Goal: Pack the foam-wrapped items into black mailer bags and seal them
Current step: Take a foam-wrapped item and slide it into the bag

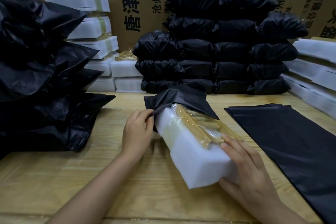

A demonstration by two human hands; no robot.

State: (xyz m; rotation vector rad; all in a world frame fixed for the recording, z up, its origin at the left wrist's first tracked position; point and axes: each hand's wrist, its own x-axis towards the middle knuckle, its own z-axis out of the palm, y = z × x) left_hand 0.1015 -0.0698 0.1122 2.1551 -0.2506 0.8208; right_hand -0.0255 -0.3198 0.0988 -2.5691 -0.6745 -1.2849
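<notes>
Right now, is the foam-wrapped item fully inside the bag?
Partly in: only its far end is inside the black mailer bag; most of the foam-wrapped item lies outside.

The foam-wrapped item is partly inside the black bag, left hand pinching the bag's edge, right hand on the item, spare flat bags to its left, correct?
No: the head view shows the spare flat bags to the right of the foam-wrapped item. Otherwise yes: left hand pinches the edge of the black bag, right hand holds the item.
</notes>
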